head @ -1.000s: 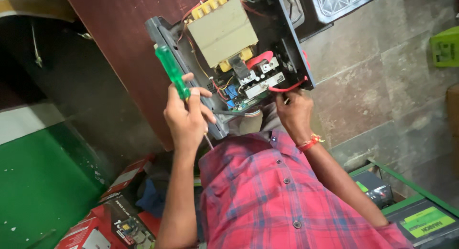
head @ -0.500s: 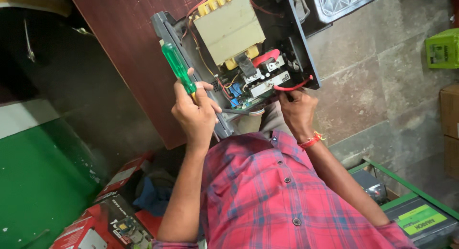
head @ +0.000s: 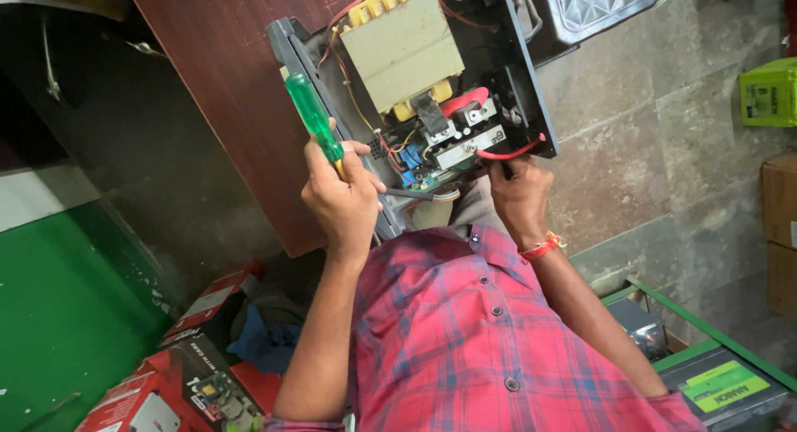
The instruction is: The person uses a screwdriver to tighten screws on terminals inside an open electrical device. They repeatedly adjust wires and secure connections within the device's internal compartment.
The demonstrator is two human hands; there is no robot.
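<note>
An open electrical unit (head: 515, 75) lies on a brown table (head: 224, 92), showing a beige transformer (head: 404, 46), yellow parts, a circuit board and wiring. My left hand (head: 342, 201) is closed around a green-handled screwdriver (head: 311, 112) at the unit's near left corner, with the handle pointing up and away. My right hand (head: 519, 191), with a red thread on its wrist, pinches a curved red wire (head: 508, 153) at the unit's near edge. My red checked shirt (head: 498, 341) fills the bottom of the view.
Red cardboard boxes (head: 166, 382) and a blue cloth (head: 266, 345) lie at the lower left beside a green surface (head: 58, 316). A battery with a green label (head: 730, 386) sits at the lower right. A green box (head: 768, 92), brown cartons (head: 780, 200) and a metal tray (head: 598, 4) stand around.
The view has shifted slightly. My left hand and the screwdriver have edged a little towards the unit's board. My right hand has stayed on the red wire.
</note>
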